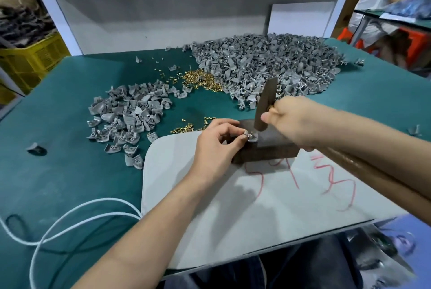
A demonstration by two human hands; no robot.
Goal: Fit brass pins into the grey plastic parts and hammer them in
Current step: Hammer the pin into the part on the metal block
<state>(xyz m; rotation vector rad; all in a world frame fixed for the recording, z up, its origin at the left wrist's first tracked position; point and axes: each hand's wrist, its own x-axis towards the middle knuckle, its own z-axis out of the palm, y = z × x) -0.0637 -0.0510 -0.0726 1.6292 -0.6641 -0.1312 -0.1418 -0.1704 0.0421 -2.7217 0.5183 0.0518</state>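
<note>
My left hand (218, 143) pinches a small grey plastic part (251, 137) on top of a dark metal block (268, 146). My right hand (291, 118) grips a hammer just below its head; the dark metal head (265, 104) stands just above the part, and the wooden handle (363, 167) runs back under my right forearm. A big heap of grey parts (263, 62) lies at the back right, a smaller heap (130, 111) at the left. Brass pins (201, 80) are piled between the heaps, and a few more pins (186, 127) lie beside the block.
The block stands on a white board (233, 207) with red scribbles, laid on the green table mat (58, 160). A white cable (70, 221) loops at the front left. A yellow crate (30, 60) stands beyond the table's left edge. Stray grey parts dot the mat.
</note>
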